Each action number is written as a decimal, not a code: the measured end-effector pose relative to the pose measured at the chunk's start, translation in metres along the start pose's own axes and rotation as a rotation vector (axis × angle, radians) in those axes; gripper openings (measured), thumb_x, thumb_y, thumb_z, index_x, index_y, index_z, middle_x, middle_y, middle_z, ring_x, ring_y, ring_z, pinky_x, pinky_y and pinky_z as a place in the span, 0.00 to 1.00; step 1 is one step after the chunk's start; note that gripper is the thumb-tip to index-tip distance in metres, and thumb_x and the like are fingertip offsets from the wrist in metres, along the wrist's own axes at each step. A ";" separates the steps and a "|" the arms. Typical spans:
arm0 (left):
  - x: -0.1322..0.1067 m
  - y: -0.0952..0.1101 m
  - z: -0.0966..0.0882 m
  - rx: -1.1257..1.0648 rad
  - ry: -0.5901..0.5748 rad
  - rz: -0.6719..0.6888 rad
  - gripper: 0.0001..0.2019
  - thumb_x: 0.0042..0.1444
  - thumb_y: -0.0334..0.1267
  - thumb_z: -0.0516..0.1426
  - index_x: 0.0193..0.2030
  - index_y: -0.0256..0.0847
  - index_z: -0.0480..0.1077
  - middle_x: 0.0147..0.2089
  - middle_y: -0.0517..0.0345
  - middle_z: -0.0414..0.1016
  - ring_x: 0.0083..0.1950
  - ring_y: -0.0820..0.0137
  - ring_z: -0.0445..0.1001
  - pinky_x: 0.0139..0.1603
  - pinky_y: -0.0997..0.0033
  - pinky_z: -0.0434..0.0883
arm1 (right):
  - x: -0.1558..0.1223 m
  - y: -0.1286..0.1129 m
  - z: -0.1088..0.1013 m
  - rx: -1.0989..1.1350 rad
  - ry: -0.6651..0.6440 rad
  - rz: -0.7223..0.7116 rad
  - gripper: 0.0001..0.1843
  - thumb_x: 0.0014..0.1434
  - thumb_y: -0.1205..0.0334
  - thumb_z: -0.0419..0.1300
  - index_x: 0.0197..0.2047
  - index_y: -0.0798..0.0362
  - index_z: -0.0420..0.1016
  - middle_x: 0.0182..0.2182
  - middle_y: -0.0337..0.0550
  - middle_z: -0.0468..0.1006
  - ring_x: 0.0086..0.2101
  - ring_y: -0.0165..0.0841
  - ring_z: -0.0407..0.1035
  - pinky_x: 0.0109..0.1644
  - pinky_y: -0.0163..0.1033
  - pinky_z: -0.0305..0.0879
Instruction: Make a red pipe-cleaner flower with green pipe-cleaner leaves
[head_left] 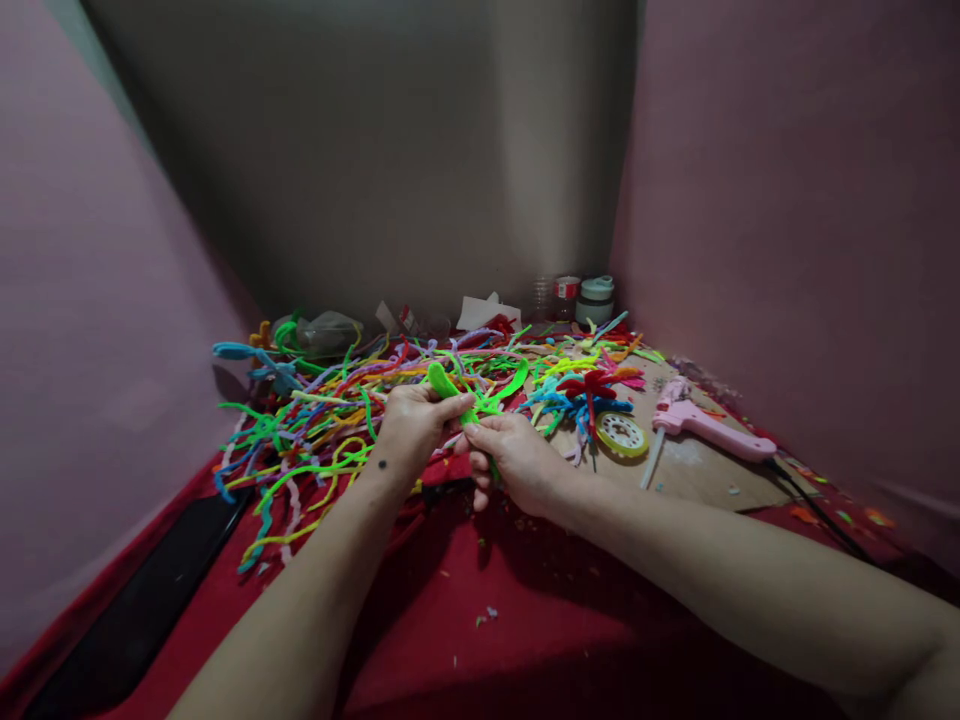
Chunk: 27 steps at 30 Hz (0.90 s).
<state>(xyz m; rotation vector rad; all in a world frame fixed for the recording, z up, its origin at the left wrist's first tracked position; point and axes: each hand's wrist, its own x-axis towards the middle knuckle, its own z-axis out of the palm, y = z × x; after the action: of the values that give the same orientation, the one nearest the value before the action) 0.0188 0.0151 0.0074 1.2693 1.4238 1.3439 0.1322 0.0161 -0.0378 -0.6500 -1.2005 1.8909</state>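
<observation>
Between my two hands is a bright green pipe-cleaner figure [513,382], with petal-like loops spreading up to the left and right. My left hand [414,422] pinches it with thumb and fingers from the left. From the right, my right hand [517,458] closes on its middle and lower part; the fingers hide some of it. Just behind the hands lies a tangled heap of coloured pipe cleaners [330,400]. Right of the hands sits a red and blue pipe-cleaner bundle [592,392].
A pink glue gun [712,430] with a cord and a yellow tape roll [622,436] lie on a cardboard sheet [697,480] at right. A dark flat slab [150,610] is on the red cloth [465,640] at left. A lidded jar [596,300] stands at the back.
</observation>
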 end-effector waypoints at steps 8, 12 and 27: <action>0.008 -0.004 -0.010 -0.118 -0.076 -0.012 0.15 0.39 0.38 0.63 0.17 0.38 0.59 0.11 0.70 0.53 0.11 0.83 0.48 0.12 0.78 0.45 | -0.004 -0.009 0.001 -0.025 0.010 0.050 0.11 0.57 0.62 0.52 0.25 0.57 0.66 0.12 0.29 0.55 0.12 0.22 0.52 0.12 0.31 0.61; 0.009 -0.003 -0.012 -0.043 0.022 0.037 0.12 0.38 0.37 0.63 0.20 0.36 0.63 0.12 0.70 0.53 0.13 0.84 0.49 0.14 0.80 0.46 | -0.004 -0.011 0.000 -0.045 0.021 0.052 0.11 0.58 0.64 0.50 0.26 0.57 0.66 0.12 0.28 0.54 0.12 0.22 0.51 0.12 0.30 0.61; 0.012 -0.004 -0.021 0.053 -0.060 0.076 0.12 0.43 0.39 0.61 0.20 0.36 0.62 0.13 0.67 0.60 0.11 0.82 0.54 0.11 0.80 0.48 | 0.000 -0.010 -0.006 -0.013 -0.050 0.007 0.12 0.57 0.59 0.53 0.28 0.58 0.69 0.13 0.29 0.55 0.13 0.22 0.52 0.14 0.32 0.63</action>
<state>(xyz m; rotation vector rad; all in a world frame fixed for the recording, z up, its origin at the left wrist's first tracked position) -0.0041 0.0233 0.0073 1.3997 1.3902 1.3139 0.1405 0.0213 -0.0311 -0.6177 -1.2449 1.9170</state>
